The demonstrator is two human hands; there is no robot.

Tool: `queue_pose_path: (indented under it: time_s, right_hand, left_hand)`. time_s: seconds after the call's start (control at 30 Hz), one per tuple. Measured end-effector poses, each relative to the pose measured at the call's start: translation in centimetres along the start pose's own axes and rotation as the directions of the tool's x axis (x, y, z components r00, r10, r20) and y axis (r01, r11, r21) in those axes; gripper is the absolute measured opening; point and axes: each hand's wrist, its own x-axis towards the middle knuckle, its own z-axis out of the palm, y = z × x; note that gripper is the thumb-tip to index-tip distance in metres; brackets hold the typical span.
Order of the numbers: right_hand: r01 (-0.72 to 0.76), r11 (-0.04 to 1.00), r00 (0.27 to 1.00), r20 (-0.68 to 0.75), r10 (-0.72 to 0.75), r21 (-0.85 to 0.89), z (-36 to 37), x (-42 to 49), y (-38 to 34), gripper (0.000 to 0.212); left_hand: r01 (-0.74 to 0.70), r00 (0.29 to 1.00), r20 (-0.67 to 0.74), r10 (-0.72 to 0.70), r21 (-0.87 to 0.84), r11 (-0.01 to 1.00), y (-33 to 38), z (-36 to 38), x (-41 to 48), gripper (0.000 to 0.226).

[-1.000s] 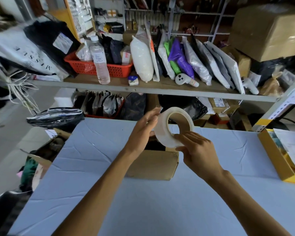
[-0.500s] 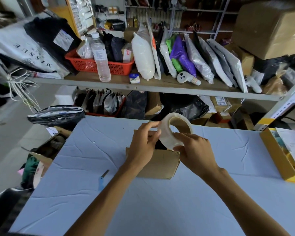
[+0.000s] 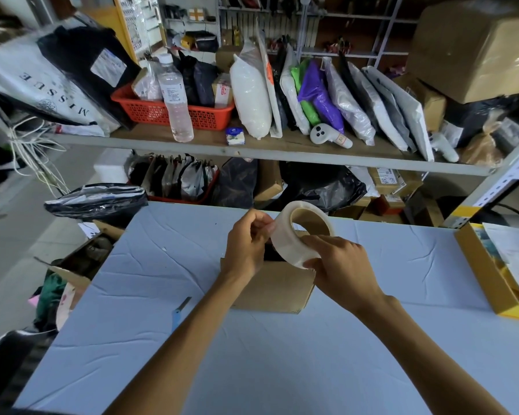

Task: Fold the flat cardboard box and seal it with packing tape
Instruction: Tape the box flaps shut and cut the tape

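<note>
A small brown cardboard box (image 3: pixel 277 287) stands folded up on the pale blue table (image 3: pixel 282 354), its top partly hidden behind my hands. Just above it I hold a roll of clear packing tape (image 3: pixel 297 235). My right hand (image 3: pixel 339 265) grips the roll from below and the right, fingers curled over its rim. My left hand (image 3: pixel 247 244) is at the roll's left side, thumb and fingertips pinching at the tape's outer surface. Whether a tape end is lifted I cannot tell.
A blue utility knife (image 3: pixel 180 310) lies on the table left of the box. A yellow tray (image 3: pixel 489 274) with papers sits at the right edge. Crowded shelves (image 3: pixel 252 151) rise behind the table. An open carton (image 3: pixel 72 265) stands on the floor at left.
Both hands and the tape roll have come down closer to the box. My left hand went from straight fingers on the roll's edge to a curled pinch on its surface.
</note>
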Motion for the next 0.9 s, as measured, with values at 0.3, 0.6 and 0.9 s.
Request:
queue_pose_path:
  time_s: [0.3, 0.6, 0.9]
  right_hand:
    - [-0.012, 0.999, 1.0, 0.027, 0.011, 0.032, 0.2, -0.2, -0.3, 0.059]
    - [-0.052, 0.998, 0.998, 0.025, 0.052, -0.018, -0.3, 0.6, -1.1, 0.065]
    - [-0.032, 0.999, 0.998, 0.05, 0.032, -0.007, -0.9, 1.6, -1.7, 0.058]
  left_hand:
    - [-0.048, 0.998, -0.023, 0.05, 0.065, 0.997, -0.2, 0.2, 0.0, 0.012]
    - [-0.071, 0.997, 0.03, 0.068, 0.113, 0.991, 0.6, 0.1, -0.2, 0.015]
    - [0.088, 0.993, 0.085, -0.083, -0.053, 0.995, 0.2, -0.5, 0.8, 0.014]
